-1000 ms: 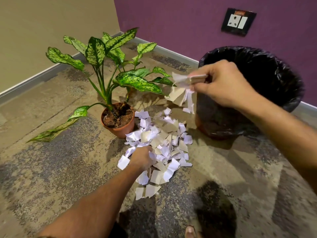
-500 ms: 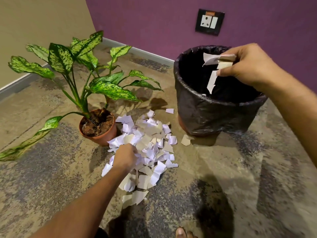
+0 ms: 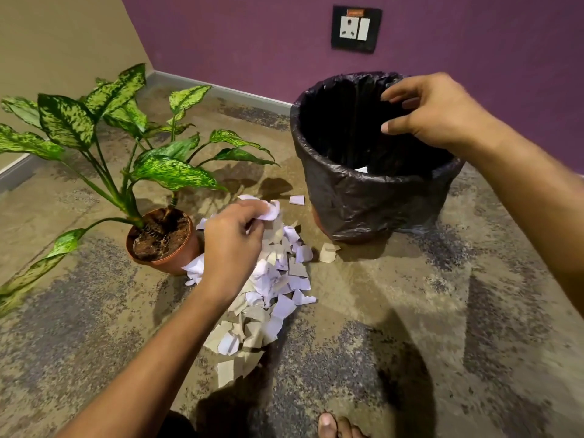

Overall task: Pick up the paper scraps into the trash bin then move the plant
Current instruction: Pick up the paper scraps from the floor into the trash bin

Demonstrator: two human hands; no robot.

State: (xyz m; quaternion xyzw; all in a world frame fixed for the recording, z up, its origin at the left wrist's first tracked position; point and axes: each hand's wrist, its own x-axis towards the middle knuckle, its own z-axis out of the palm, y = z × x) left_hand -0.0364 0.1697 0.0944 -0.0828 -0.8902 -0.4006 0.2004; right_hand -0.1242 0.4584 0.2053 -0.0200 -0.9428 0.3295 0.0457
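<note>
A pile of white and beige paper scraps (image 3: 275,279) lies on the floor between the plant and the bin. My left hand (image 3: 232,245) is raised above the pile and grips a bunch of white scraps (image 3: 268,210). The trash bin (image 3: 373,200), lined with a black bag, stands at the right; a white scrap (image 3: 361,169) shows inside it. Over the bin's mouth my right hand (image 3: 433,112) hovers with loosely spread fingers, holding nothing. The plant (image 3: 132,153), with speckled green leaves, grows in a terracotta pot (image 3: 177,257) left of the pile.
Single scraps lie apart near the bin's base: a white scrap (image 3: 297,200) and a beige scrap (image 3: 328,251). A purple wall with a socket plate (image 3: 356,29) is behind the bin. A bare toe (image 3: 328,425) shows at the bottom edge. The floor is mottled.
My right hand has let go of its scraps into the bin and its fingers have spread. My left hand has lifted off the pile with a bunch of scraps.
</note>
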